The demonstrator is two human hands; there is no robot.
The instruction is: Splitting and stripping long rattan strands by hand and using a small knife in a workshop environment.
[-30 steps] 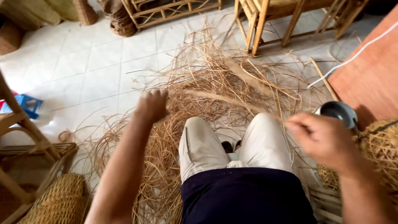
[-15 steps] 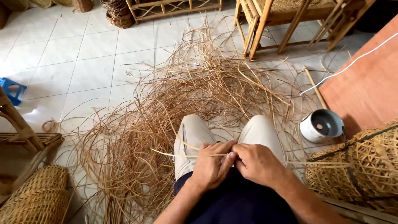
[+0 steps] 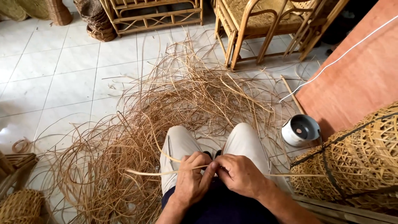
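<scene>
a thin rattan strip (image 3: 166, 171) is being pinched between the left hand (image 3: 191, 176) and right hand (image 3: 239, 174), both closed on it, above the knees, near the loose rattan pile (image 3: 166, 112).

Single head-worn cam, pitched steeply down and fwd over lap, hands seen close at bottom centre, tiled floor (image 3: 62, 79) beyond; no 2nd view.

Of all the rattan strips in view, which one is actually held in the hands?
The single pale strip running crosswise over the lap, pinched between the left hand and right hand. All the other strips lie loose in the tangled pile on the floor tiles.
</scene>
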